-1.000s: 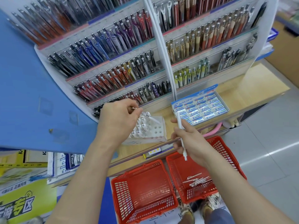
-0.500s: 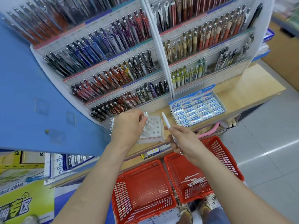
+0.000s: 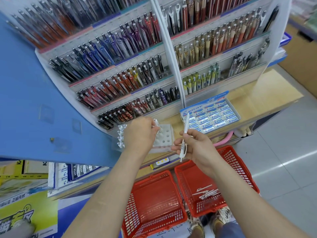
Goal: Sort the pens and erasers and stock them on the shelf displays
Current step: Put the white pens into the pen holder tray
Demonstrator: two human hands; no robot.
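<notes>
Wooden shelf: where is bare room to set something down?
Bare wood right of the eraser box to the shelf end; the left basket is empty. Crowded: between pen holder and eraser box, around the left hand and right hand.

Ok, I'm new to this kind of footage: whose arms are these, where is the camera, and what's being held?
No machine here: a person wears one camera on the head, looking down at their own bare hands. The left hand pinches a white pen at a white holder with holes on the wooden shelf. The right hand grips a second white pen. Beside the holder sits a box of Pilot erasers; racks of pens rise behind. On the floor stand two red baskets: the right basket holds loose white pens, the left basket looks empty.
</notes>
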